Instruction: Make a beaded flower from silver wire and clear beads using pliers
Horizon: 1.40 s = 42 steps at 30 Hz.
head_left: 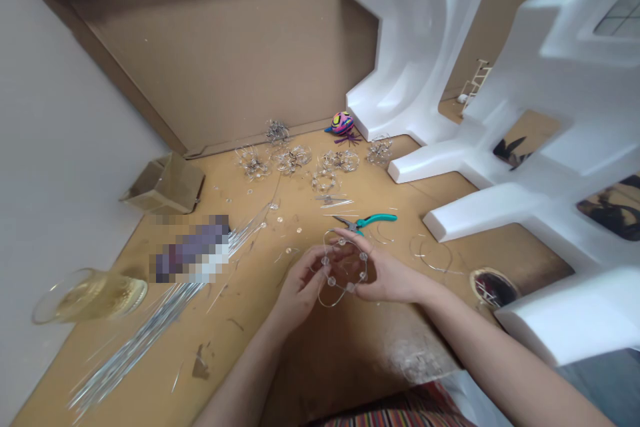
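Note:
Between my two hands is a wire ring with clear beads (363, 275), held up above the near part of the table. My left hand (303, 285) pinches its left side near a bead. My right hand (387, 273) curves around the right side, fingers at the top and thumb low by a bead. A loose loop of wire hangs below the ring. Just beyond my hands lie pliers with teal handles (377, 219). Farther back sits another small beaded ring (324, 181), among several tangled wire-and-bead clusters (294, 159).
A long bundle of straight wires (145, 330) lies at left, beside a glass of pale liquid (95, 297) and an open cardboard box (173, 183). A white moulded structure (450, 220) juts in from the right. A round dark container (494, 287) stands there. A colourful ornament (342, 123) sits at the back.

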Tool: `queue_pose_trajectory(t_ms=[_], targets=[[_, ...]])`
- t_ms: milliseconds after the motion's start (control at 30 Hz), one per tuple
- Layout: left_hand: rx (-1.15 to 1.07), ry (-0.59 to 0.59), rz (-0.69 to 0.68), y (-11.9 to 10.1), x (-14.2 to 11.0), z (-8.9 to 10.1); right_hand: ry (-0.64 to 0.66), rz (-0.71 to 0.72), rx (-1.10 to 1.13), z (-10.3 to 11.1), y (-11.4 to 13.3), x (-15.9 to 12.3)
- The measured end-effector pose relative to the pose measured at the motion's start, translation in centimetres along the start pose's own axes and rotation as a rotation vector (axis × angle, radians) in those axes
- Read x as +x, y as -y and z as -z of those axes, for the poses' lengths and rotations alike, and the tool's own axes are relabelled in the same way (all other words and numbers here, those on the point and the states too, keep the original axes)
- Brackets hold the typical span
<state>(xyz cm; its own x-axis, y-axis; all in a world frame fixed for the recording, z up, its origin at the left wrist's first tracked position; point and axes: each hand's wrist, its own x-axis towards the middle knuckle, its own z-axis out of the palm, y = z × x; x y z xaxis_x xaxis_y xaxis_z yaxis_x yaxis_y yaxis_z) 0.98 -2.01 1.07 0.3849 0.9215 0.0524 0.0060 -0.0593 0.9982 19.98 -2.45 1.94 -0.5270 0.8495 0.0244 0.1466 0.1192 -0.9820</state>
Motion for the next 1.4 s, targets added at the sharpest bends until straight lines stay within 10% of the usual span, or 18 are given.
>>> queue_pose_trajectory(t_ms=[267, 800, 1400], targets=[[-0.459, 0.022, 0.207, 0.2, 0.9, 0.6, 0.008, -0.004, -0.125, 0.1, 0.0, -0.1], [-0.120, -0.180, 0.236, 0.4, 0.8, 0.1, -0.126, -0.024, 0.148, 0.6, -1.9, 0.8], [0.094, -0.131, 0.273, 1.5, 1.2, 0.2, -0.230, -0.107, 0.127, 0.5, -2.9, 1.7]])
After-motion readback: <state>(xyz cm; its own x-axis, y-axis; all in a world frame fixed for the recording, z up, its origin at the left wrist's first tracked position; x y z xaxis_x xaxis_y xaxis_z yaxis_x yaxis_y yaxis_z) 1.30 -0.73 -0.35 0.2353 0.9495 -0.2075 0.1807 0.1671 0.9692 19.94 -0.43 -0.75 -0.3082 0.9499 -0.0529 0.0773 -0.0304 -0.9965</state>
